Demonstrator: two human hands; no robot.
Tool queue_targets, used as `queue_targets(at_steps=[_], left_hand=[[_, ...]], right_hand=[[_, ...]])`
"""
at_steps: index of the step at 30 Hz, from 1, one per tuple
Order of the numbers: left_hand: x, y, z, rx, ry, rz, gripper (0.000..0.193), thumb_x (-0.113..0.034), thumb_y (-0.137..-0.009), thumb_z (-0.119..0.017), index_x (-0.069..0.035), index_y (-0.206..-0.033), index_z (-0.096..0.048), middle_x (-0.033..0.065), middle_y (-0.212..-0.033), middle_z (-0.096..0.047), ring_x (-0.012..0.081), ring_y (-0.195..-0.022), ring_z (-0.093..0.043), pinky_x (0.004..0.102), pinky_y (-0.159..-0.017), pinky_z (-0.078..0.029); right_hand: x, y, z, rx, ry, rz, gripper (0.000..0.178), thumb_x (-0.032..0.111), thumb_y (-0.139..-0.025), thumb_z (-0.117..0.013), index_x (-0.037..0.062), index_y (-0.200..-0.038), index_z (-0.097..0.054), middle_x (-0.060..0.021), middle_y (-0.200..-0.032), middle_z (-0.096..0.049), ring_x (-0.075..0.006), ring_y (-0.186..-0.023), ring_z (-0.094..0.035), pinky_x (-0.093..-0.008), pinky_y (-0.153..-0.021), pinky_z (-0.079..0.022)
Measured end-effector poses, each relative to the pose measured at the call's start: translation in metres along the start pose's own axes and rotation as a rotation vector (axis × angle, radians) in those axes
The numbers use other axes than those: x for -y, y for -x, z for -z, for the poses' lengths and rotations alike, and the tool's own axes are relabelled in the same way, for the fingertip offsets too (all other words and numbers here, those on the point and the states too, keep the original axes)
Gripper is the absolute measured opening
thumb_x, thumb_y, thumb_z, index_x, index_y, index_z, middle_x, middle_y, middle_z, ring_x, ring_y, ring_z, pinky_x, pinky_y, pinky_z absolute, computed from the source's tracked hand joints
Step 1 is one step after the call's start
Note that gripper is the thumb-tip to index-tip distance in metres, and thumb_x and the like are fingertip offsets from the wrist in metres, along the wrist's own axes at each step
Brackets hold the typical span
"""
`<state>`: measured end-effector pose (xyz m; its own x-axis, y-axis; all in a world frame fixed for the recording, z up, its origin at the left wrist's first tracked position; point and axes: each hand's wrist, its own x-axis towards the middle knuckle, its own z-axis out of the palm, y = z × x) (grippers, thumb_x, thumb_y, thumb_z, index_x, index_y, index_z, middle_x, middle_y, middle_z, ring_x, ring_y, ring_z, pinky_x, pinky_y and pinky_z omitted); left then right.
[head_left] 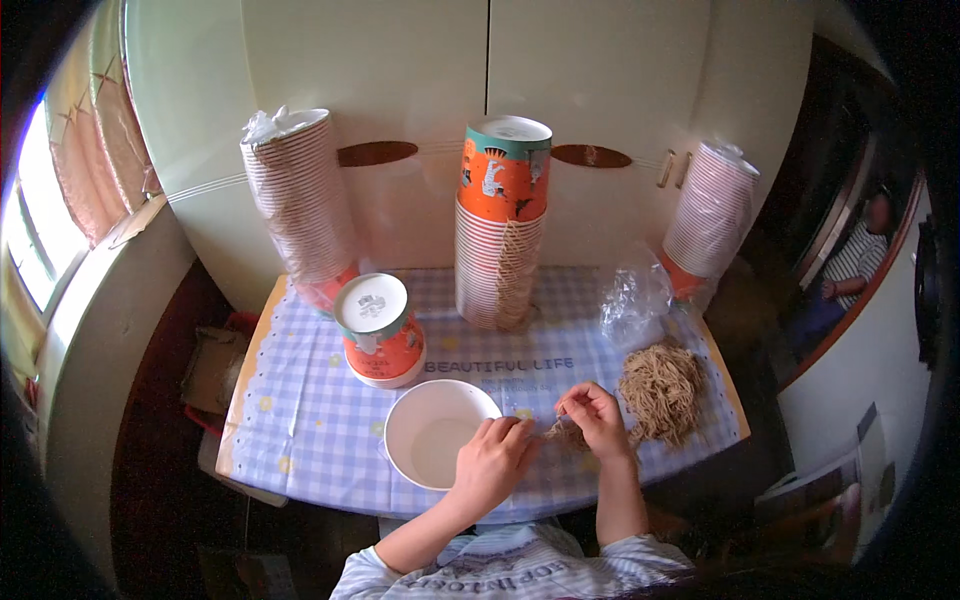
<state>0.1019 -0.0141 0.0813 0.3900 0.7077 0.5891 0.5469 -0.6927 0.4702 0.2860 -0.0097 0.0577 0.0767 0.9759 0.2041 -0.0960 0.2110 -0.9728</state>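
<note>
A white paper tub [428,440] stands at the table's front with its open mouth up. Just right of its rim, my left hand [493,460] is closed, its fingertips pinched on thin brown strands. My right hand [597,420] is raised a little farther right, thumb and fingers pinched on strands too. Between the two hands hangs a small loose clump of brown strands [567,433]. To the right of my right hand lies a large tangled heap of the same brown strands [663,393], which look like crinkled paper or string.
Upside-down orange tubs [383,335] stand behind the white one. Tall tub stacks rise at the back left [298,200], the middle [503,225] and the right [712,215]. A crumpled clear bag [636,300] sits behind the heap. A checked cloth [330,440] covers the table. A person [855,260] appears far right.
</note>
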Motion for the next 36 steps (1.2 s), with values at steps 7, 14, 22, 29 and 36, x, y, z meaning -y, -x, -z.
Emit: queue_targets(at_steps=[7, 14, 22, 29, 36], left_hand=[[-0.005, -0.012, -0.022, 0.114, 0.047, -0.017, 0.011, -0.018, -0.073, -0.061, -0.010, -0.081, -0.060, 0.0029, -0.080, -0.059, 0.0216, -0.073, -0.056, 0.0334, -0.056, -0.048], [-0.002, -0.016, -0.018, 0.101, 0.114, 0.042, 0.009, -0.015, -0.072, -0.061, -0.010, -0.079, -0.060, 0.0050, -0.077, -0.058, 0.0242, -0.072, -0.056, 0.0361, -0.057, -0.048], [0.001, -0.018, -0.018, 0.088, 0.118, 0.093, 0.008, -0.013, -0.070, -0.062, -0.008, -0.077, -0.061, 0.0060, -0.076, -0.059, 0.0264, -0.071, -0.056, 0.0371, -0.061, -0.047], [0.003, -0.016, -0.019, 0.016, -0.007, 0.060, 0.006, -0.013, -0.071, -0.061, -0.008, -0.072, -0.057, 0.0051, -0.071, -0.057, 0.0241, -0.067, -0.055, 0.0348, -0.055, -0.048], [-0.005, -0.009, -0.029, 0.095, 0.052, -0.064, 0.010, -0.011, -0.072, -0.060, -0.008, -0.080, -0.054, 0.0064, -0.078, -0.054, 0.0241, -0.074, -0.053, 0.0343, -0.055, -0.048]], right_hand=[[-0.001, 0.011, -0.004, 0.055, -0.056, 0.059, 0.009, 0.011, -0.084, -0.056, 0.0032, -0.087, -0.053, -0.0055, -0.084, -0.060, -0.0088, -0.075, -0.054, -0.0235, -0.070, -0.044], [-0.025, 0.013, 0.009, 0.097, -0.036, -0.046, 0.020, 0.015, -0.083, -0.059, 0.0021, -0.097, -0.054, -0.0038, -0.091, -0.057, -0.0088, -0.083, -0.052, -0.0220, -0.073, -0.043], [-0.050, 0.017, 0.033, 0.253, 0.260, 0.001, 0.020, 0.021, -0.082, -0.061, 0.0035, -0.091, -0.057, -0.0034, -0.084, -0.058, -0.0101, -0.078, -0.054, -0.0232, -0.069, -0.045], [-0.022, 0.002, 0.058, -0.318, 0.065, 0.004, 0.007, 0.010, -0.085, -0.053, 0.0034, -0.088, -0.051, -0.0031, -0.075, -0.056, -0.0100, -0.070, -0.052, -0.0237, -0.068, -0.043], [0.015, -0.016, 0.064, -0.310, 0.046, 0.235, 0.006, 0.010, -0.087, -0.050, 0.0054, -0.091, -0.047, -0.0074, -0.082, -0.059, -0.0047, -0.054, -0.044, -0.0178, -0.051, -0.039]])
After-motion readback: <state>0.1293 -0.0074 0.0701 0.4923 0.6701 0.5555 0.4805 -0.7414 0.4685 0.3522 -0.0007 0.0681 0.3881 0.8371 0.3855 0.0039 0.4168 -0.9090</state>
